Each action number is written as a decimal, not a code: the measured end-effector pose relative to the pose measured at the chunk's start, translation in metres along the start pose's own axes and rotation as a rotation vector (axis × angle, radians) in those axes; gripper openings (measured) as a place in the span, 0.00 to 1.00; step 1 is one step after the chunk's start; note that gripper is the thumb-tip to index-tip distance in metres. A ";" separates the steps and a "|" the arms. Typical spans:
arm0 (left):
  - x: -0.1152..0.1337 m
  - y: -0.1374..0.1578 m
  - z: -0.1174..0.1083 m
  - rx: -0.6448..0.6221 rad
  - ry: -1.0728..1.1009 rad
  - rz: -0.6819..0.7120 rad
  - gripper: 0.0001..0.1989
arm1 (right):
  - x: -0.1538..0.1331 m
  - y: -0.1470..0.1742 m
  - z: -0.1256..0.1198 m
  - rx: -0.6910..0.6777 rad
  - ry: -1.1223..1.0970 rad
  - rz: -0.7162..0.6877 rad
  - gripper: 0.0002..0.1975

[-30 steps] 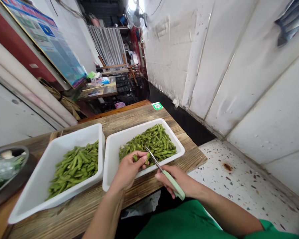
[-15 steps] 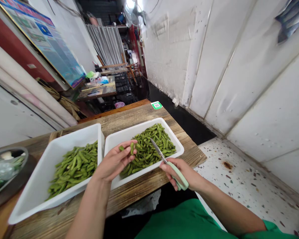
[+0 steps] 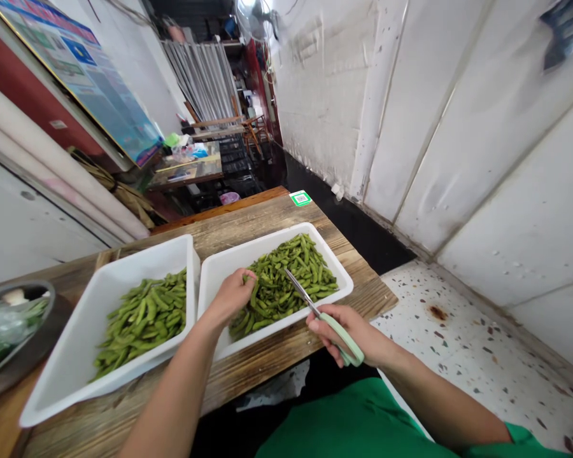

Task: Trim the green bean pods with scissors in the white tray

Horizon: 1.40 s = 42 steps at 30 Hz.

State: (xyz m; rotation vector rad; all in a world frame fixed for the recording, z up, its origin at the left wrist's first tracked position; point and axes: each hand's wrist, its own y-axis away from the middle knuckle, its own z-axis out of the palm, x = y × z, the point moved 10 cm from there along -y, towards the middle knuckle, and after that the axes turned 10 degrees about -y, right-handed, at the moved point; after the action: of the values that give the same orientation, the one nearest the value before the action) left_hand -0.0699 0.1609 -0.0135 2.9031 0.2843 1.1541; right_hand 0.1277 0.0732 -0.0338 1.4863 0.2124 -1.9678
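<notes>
Scissors (image 3: 339,332) sit gripped in right hand (image 3: 356,331); left hand (image 3: 233,294) curls over green pods (image 3: 305,270), whether pinching any unclear.

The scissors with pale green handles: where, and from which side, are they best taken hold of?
Probably by the pale green handles, coming from the near right, as the right hand does: they lie towards the body, while the metal blades point away over the pods.
</notes>
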 end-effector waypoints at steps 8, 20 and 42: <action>-0.001 -0.018 0.013 0.026 -0.375 0.052 0.08 | 0.007 -0.002 0.002 -0.023 -0.014 0.003 0.18; 0.010 0.008 0.011 -0.039 0.367 -0.101 0.14 | 0.007 -0.001 0.001 -0.029 -0.026 -0.003 0.18; 0.052 0.065 0.056 -0.431 0.621 -0.046 0.14 | 0.003 0.001 0.016 -0.093 0.131 -0.021 0.20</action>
State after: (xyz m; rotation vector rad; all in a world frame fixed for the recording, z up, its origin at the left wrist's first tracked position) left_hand 0.0161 0.1091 -0.0144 2.1098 0.0800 1.8147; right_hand 0.1152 0.0631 -0.0305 1.5589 0.3723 -1.8522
